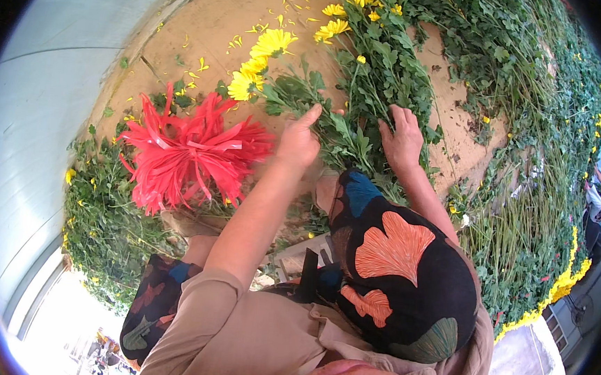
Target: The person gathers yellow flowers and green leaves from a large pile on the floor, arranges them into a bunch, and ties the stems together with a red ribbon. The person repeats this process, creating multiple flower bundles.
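My left hand (299, 140) is closed around the leafy stems of a small bunch of yellow chrysanthemums (246, 85), whose heads point up and left. My right hand (403, 137) rests on a pile of chrysanthemum stems (387, 63) just to the right, its fingers bent among the leaves. Whether it grips a stem there is hidden. More yellow flower heads (333, 29) lie at the far end of that pile. Beside my left forearm sits a bundle of red plastic ties (193, 151), its strips fanned out.
Cut chrysanthemum stems (524, 203) lie in a thick bank along the right. Leafy cuttings (115, 216) cover the lower left, by a pale wall (63, 66). Loose petals dot the brown floor (196, 28). My patterned knee (404, 268) is close below my right hand.
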`<state>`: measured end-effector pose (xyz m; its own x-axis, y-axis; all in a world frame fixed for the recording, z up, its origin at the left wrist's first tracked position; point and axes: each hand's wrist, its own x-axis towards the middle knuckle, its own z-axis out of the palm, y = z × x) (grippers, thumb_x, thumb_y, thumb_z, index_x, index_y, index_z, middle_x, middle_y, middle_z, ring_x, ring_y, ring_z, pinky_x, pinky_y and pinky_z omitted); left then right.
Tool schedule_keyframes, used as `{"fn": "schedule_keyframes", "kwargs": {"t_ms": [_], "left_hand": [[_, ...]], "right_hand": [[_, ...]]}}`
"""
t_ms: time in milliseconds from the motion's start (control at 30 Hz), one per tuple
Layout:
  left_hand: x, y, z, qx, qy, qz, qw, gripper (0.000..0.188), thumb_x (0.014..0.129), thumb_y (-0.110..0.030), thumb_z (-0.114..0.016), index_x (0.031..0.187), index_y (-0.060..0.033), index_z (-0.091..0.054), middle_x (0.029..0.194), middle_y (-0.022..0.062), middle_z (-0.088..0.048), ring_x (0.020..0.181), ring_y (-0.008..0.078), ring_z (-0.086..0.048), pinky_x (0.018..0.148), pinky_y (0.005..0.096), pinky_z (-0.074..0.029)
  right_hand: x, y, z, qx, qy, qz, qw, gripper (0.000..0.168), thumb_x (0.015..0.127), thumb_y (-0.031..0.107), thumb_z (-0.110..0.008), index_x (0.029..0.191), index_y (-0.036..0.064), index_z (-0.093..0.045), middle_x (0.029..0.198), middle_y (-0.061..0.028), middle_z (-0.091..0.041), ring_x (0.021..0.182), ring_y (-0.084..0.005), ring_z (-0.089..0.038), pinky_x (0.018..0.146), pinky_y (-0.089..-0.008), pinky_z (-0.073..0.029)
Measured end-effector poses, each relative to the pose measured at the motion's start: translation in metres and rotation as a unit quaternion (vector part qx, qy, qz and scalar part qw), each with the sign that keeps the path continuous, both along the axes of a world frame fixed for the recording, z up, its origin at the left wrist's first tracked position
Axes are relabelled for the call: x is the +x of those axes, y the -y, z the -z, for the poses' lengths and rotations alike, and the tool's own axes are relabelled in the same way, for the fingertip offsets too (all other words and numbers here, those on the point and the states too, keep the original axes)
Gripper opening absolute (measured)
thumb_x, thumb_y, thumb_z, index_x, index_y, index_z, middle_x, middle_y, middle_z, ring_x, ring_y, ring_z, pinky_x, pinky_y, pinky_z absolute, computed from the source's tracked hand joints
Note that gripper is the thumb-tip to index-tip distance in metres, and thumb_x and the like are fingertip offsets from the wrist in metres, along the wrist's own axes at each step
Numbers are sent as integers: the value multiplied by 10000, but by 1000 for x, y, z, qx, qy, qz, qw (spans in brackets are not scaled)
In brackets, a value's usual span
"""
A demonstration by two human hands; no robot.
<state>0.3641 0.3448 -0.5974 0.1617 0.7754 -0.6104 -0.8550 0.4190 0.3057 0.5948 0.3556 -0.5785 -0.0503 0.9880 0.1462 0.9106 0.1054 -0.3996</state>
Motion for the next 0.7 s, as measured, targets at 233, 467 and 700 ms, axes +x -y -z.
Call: {"fn": "schedule_keyframes", "kwargs": {"t_ms": [233, 467, 700], "left_hand": [[-1, 2, 13, -31, -11, -3, 999, 306, 1016, -98, -617, 1312, -24, -594, 1166, 118, -662, 1058, 356, -697, 919, 533, -603], [9, -2, 2, -37, 19, -2, 999, 321, 983, -83, -657, 1292, -19, -598, 1224, 142, -677, 1134, 355, -676, 1015, 546, -554], [3, -1, 2, -43, 40, -6, 998, 350, 985, -80, -651, 1323, -18, -585, 1267, 166, -669, 1160, 355, -664, 1031, 546, -545]], "right_hand": [[15, 7, 15, -51, -117, 31, 991, 208, 924, 96, -719, 1122, 35, -720, 933, -111, -705, 762, -214, -675, 707, -310, -534], [-4, 34, 3, -79, -294, 42, 952, 298, 943, 15, -700, 1241, 18, -700, 959, -22, -685, 816, -82, -586, 743, -239, -499], [-4, 17, -2, 23, -292, 55, 955, 301, 871, -22, -716, 1165, 42, -720, 816, -75, -600, 703, -165, -576, 662, -284, -483]]}}
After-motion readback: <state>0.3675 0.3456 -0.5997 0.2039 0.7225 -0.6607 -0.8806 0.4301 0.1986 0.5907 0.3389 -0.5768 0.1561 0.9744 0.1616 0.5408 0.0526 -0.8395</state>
